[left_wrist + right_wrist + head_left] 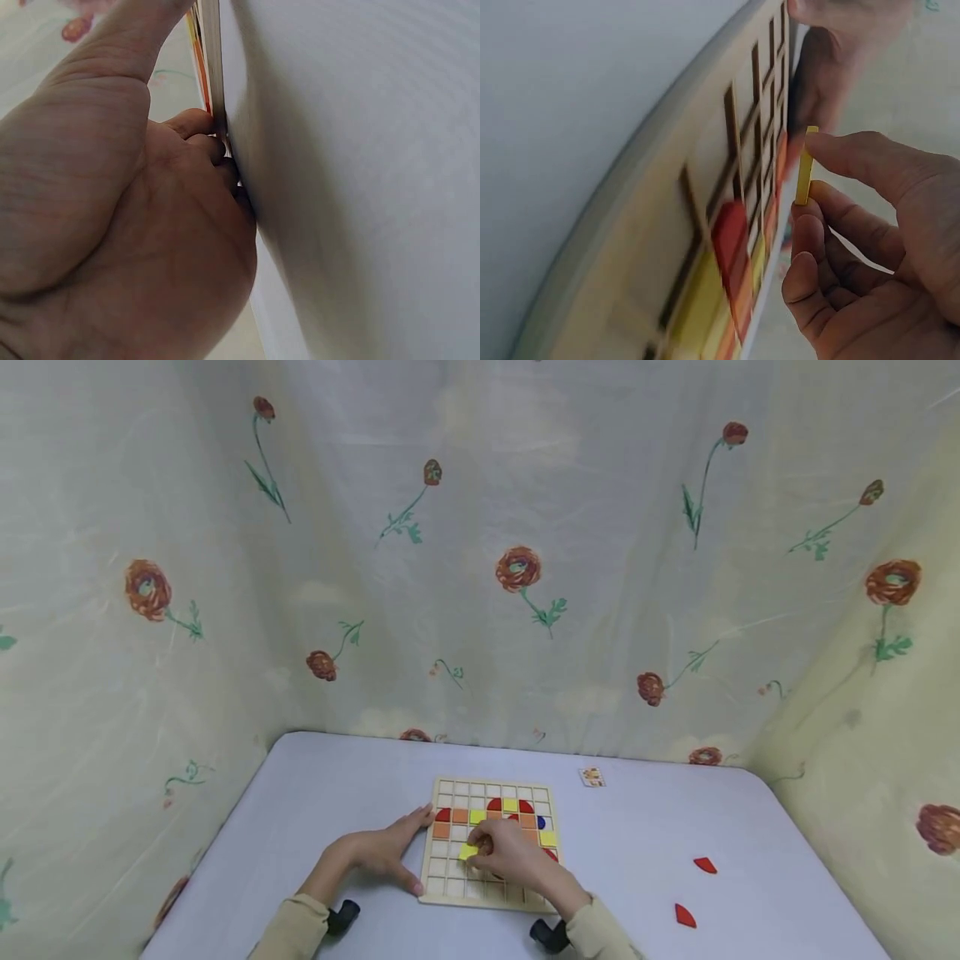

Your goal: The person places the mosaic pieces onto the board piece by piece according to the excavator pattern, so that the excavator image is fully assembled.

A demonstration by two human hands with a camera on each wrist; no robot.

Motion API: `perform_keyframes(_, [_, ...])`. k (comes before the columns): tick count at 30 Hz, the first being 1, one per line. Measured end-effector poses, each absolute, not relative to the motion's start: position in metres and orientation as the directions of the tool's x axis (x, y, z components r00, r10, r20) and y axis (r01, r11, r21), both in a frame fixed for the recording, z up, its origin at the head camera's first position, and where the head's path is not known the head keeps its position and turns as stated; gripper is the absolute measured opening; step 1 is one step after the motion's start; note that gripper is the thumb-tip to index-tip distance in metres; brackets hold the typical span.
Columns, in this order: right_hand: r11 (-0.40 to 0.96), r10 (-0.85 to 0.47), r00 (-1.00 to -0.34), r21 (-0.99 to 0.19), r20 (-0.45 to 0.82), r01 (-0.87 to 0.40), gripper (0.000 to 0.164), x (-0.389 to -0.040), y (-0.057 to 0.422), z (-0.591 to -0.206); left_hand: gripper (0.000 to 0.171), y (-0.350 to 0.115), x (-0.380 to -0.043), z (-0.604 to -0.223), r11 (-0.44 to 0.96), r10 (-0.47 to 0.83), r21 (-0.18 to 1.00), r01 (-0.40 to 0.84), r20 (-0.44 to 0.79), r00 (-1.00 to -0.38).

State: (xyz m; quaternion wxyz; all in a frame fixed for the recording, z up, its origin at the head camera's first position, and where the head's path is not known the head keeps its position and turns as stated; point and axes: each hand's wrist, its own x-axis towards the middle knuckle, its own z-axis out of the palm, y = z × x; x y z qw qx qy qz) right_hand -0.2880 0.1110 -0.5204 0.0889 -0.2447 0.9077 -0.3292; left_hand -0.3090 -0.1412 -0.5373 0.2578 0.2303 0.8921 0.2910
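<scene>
A wooden grid board (456, 902) lies on the table with red, orange, yellow and blue pieces in some of its squares. My left hand (378, 851) rests along the board's left edge, thumb and fingers spread apart. In the left wrist view those fingers (196, 122) touch the board's side. Over the middle of the board, my right hand (517, 853) pinches a yellow square tile (468, 852). The right wrist view shows that tile (805, 174) edge-on between thumb and fingertip, apart from the grid. My right hand hides several squares in the head view.
Two loose red quarter-round pieces, one farther back (705, 865) and one nearer (685, 916), lie right of the board. A small patterned card (592, 777) lies behind it. A flowered curtain (480, 610) hangs around the white table (630, 877).
</scene>
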Motion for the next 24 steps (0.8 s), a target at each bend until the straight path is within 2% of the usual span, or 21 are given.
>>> perform_keyframes(10, [0.657,-0.547,-0.837,-0.618,0.004,-0.432,0.013,-0.305,0.070,-0.535,0.127,-0.143,-0.310,-0.539,0.720,0.574,0.634,0.281,-0.316,-0.755])
perform_keyframes(17, [0.657,-0.547,-0.837,-0.626,-0.014,-0.419,0.013,-0.310,0.066,-0.532,0.128,-0.144,-0.312,-0.542,0.721,0.575,0.637,0.275,-0.328,-0.750])
perform_keyframes(24, [0.653,-0.555,-0.832,-0.630,-0.020,-0.420,0.020,-0.307,0.072,-0.527,0.128,-0.143,-0.313,-0.543,0.720,0.573,0.639,0.270,-0.329,-0.751])
